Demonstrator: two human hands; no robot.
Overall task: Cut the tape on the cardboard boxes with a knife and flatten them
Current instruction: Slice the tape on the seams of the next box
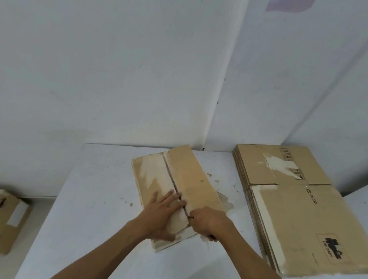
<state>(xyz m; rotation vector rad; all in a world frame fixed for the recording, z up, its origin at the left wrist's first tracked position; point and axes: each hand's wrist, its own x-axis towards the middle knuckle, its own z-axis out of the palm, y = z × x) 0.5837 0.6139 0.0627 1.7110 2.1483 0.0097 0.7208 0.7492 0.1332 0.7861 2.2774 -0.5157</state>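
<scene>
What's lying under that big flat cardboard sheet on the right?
Under the top sheet the edges of more flattened cardboard show along its left side, a stack resting on the white table. How many sheets there are, and anything between them, is covered.

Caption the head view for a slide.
Left hand steadies the cardboard box while right hand cuts its seam.
</scene>
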